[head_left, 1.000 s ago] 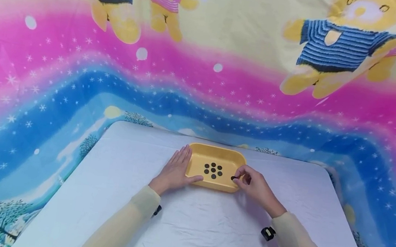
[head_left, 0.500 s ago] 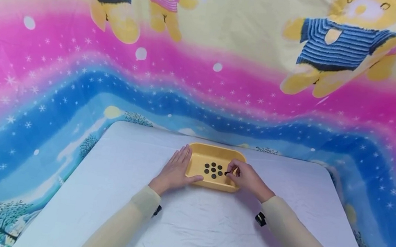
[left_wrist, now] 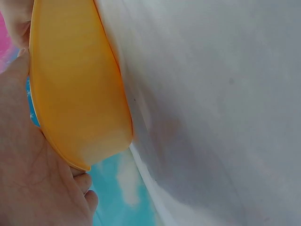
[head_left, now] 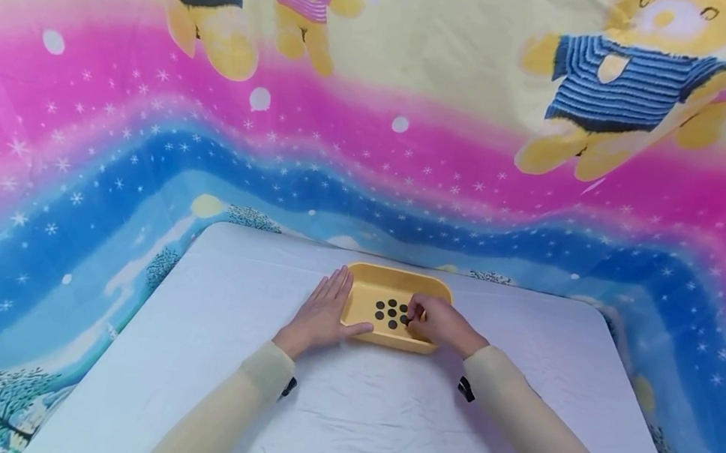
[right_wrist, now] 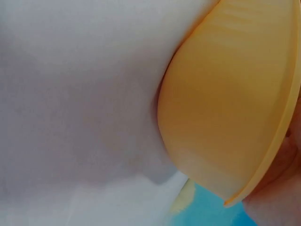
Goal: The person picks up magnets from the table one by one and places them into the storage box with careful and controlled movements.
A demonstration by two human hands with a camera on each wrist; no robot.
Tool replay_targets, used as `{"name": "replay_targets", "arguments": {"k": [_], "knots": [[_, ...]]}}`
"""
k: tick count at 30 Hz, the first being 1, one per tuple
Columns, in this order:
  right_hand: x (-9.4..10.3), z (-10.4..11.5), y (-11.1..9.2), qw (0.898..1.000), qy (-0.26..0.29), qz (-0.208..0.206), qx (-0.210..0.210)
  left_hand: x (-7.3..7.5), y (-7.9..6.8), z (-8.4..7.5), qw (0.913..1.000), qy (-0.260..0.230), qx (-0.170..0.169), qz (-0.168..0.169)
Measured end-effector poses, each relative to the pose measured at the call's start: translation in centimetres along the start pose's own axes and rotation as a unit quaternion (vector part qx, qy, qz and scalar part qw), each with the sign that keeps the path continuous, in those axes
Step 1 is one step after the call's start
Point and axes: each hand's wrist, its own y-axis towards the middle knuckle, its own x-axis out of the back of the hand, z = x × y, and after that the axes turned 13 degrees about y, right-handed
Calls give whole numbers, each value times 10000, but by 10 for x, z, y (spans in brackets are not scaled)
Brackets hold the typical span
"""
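Note:
A yellow rectangular tray [head_left: 390,278] stands on the white-covered table, with several small black discs [head_left: 392,312] clustered flat on its floor. My left hand [head_left: 319,319] rests against the tray's left end, fingers straight along the rim and thumb over the front edge. Over the tray's right half, my right hand [head_left: 440,322] pinches another black disc between thumb and fingertips, at the cluster's right side; the fingers mostly cover that disc. In the left wrist view, my left hand [left_wrist: 37,174] touches the rim; the right wrist view shows mainly the tray's outer wall [right_wrist: 225,103].
The white table cover [head_left: 339,420] is wrinkled in front of the tray. Behind the table hangs a patterned cloth [head_left: 372,152] with printed bears. A black device [head_left: 466,389] sits under the right wrist.
My right hand has moved left from the tray's right rim to the cluster, carrying the pinched disc. The left hand and tray have stayed in place.

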Motion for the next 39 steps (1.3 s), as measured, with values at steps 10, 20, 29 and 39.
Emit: {"name": "replay_targets", "arguments": {"k": [10, 20, 29, 39], "knots": [[-5, 2, 7, 9981, -528, 271, -144, 0, -1, -1, 10000, -50, 9, -23], [-9, 3, 8, 9956, -840, 298, -289, 0, -1, -2, 9999, -123, 51, 80], [-10, 2, 8, 9951, -936, 216, -249, 1, -1, -3, 9999, -100, 22, 64], [-9, 2, 6, 9941, -1021, 260, -244, 1, 1, -4, 9999, -73, 28, 76]]}}
